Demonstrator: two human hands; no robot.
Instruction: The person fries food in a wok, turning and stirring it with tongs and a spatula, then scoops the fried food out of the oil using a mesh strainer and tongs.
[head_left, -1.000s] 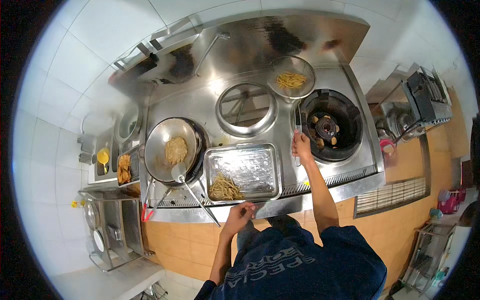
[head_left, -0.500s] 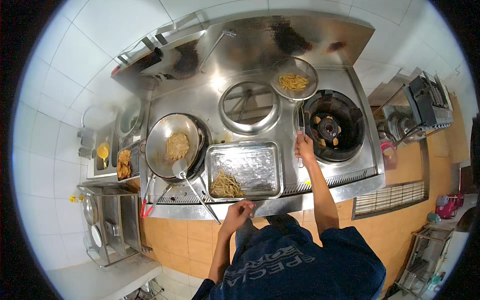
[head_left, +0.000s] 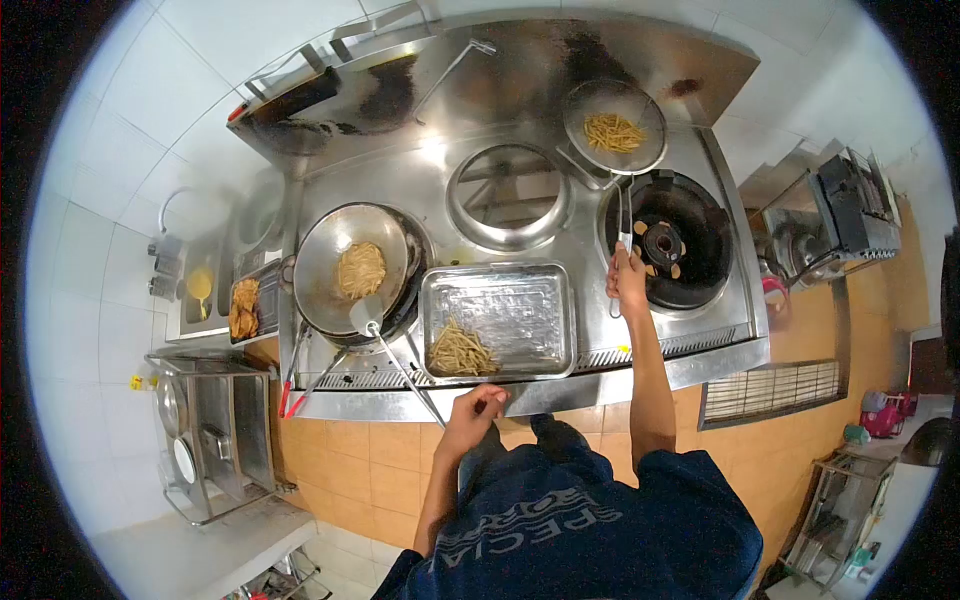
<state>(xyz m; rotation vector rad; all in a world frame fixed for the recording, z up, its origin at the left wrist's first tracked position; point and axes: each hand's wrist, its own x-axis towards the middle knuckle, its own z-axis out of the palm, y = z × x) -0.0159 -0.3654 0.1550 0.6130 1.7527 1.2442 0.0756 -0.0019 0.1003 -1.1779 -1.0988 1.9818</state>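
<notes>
My right hand [head_left: 627, 280] is closed around the handle of a round mesh strainer [head_left: 640, 100], with fingers wrapped over the grip. Golden fried strips [head_left: 614, 133] lie in the mesh bowl, over the back right of the stove. My left hand [head_left: 473, 416] hangs with curled fingers by the stove's front edge, nothing visible in it. Just beyond it is a rectangular metal tray [head_left: 530, 310], with a pile of pale brown strips [head_left: 460, 350] in its front left corner.
At left a wok [head_left: 322, 265] holds a tan fried mass [head_left: 361, 270], with a spatula [head_left: 366, 315] leaning across its rim. A black burner well [head_left: 705, 240] lies right of my right hand. Red-handled tongs [head_left: 288, 385] rest at the front left. Fried pieces [head_left: 243, 308] fill a side tray.
The strainer and my right hand have moved slightly right and back. My left hand stays by the tray. The whole view has shifted a little.
</notes>
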